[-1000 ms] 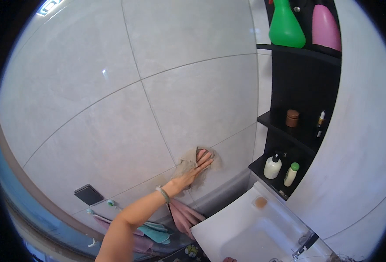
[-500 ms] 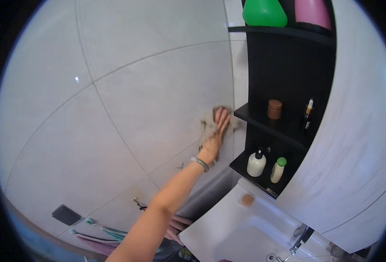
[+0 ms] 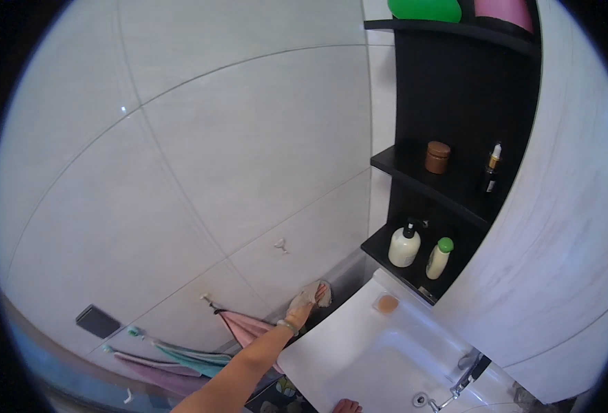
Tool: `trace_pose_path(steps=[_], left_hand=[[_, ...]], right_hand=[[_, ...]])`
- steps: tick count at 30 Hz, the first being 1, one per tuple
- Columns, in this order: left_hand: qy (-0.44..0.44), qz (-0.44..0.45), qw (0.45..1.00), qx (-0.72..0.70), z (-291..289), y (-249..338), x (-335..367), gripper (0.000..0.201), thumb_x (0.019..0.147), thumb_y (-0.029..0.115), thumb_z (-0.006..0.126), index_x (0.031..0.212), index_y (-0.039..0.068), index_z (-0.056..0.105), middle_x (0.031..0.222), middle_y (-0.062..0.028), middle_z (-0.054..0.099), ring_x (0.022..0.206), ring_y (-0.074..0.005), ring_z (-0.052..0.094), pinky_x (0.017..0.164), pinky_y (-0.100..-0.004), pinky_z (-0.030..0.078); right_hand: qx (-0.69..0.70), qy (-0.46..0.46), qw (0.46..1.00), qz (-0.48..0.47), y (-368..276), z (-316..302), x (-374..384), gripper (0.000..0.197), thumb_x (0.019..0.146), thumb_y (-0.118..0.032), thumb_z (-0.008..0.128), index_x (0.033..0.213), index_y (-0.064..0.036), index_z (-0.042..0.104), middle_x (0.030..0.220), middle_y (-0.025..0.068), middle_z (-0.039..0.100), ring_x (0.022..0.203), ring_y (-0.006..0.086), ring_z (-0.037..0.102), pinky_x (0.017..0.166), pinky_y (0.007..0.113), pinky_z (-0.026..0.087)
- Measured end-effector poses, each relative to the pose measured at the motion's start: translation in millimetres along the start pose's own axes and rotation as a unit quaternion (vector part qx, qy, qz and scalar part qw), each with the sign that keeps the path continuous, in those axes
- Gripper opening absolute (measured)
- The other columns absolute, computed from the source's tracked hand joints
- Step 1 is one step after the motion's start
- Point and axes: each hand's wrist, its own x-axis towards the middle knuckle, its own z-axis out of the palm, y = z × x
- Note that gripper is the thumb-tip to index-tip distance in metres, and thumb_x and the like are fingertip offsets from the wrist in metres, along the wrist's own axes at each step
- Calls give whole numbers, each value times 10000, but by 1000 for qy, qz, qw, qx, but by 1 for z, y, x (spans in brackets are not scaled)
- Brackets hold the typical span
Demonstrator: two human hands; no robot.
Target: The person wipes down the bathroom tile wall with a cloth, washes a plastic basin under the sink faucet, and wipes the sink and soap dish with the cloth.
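One pale beige cloth (image 3: 305, 296) looks rumpled and soft.

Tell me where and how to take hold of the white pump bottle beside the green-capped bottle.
Grip the white pump bottle around its rounded body, below the black pump head, probably best from the front, over the sink. It stands upright near the front edge of the black shelf; that side is open, while the green-capped bottle stands close on its right.

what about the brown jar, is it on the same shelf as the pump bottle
No, the brown jar stands on the middle shelf, the pump bottle on the lower shelf.
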Motion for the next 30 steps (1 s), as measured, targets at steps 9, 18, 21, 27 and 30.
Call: trace_pose_path(steps=[9, 18, 21, 27, 30], left_hand=[[320, -286, 858, -282, -216, -184, -129, 639, 803, 80, 574, 1410, 208, 424, 1441, -92, 395, 1368, -315, 301, 1122, -544, 146], [376, -405, 825, -119, -292, -252, -101, 664, 842, 277, 597, 1455, 232, 344, 1455, -104, 353, 1390, -382, 199, 1089, -637, 98], [280, -273, 907, -154, -192, -156, -112, 666, 828, 148, 520, 1459, 229, 324, 1471, -24, 344, 1382, -283, 273, 1091, -581, 180], [285, -220, 852, -381, -211, -194, -160, 601, 834, 48, 453, 1419, 170, 394, 1497, -88, 309, 1417, -304, 200, 1156, -462, 118], [350, -448, 812, -133, -262, -285, -205, 519, 887, 168, 470, 1386, 45, 404, 1503, -222, 233, 1418, -419, 80, 1125, -582, -25]], right_hand=[[-87, 191, 975, -77, 14, 19, 0, 276, 903, -214, 420, 1030, -45, 597, 990, 156, 583, 910, 330, 523, 738, 473, 430], [-81, 173, 979, -74, 12, 10, -1, 242, 895, -206, 436, 1014, -56, 583, 958, 137, 573, 906, 318, 526, 723, 457, 437], [-67, 140, 986, -56, 7, 4, 2, 222, 894, -204, 432, 990, -72, 582, 938, 122, 565, 906, 316, 526, 715, 450, 440], [-71, 119, 989, -49, 8, -4, 1, 232, 896, -224, 419, 969, -94, 596, 958, 121, 569, 920, 307, 532, 726, 464, 441], [5, 103, 994, -48, 4, -11, 1, 250, 902, -234, 407, 961, -90, 603, 991, 127, 577, 939, 309, 536, 740, 459, 446]])
